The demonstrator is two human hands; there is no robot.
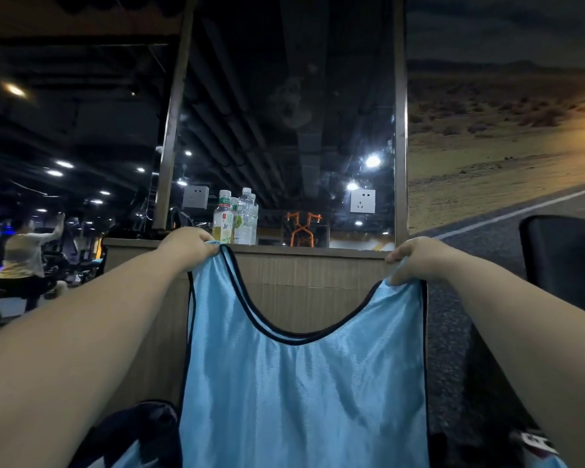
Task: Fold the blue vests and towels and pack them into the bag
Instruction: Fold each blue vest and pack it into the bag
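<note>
Both arms are stretched out in front, and the blue vest (301, 383) hangs in the air between them, spread flat and facing the camera. The left hand (190, 244) is clenched round one shoulder strap, and the right hand (416, 261) pinches the other strap, with the dark-trimmed neckline dipping in a curve between the two. The vest's lower part runs out of the bottom of the view, so its hem cannot be seen.

Behind the vest stands a wood-panelled desk (318, 282). On its top, just past the left hand, a cluster of plastic bottles (235, 217) stands upright: one with a green cap and pale drink, the others clear. Above the desk rises a big framed mirror (284, 113) with two white wall sockets (362, 201) showing in it, plus ceiling lights and an orange frame (303, 228).

To the right, a wall mural (504, 146) shows a desert road, and a black padded block (561, 258) sits in front of it. Far left, the dim room opens up with spot-lit ceiling and a person in a pale top (24, 251) among machines. Down at the lower left, a dark bundle (139, 430) lies beside the vest; what it is cannot be told.
</note>
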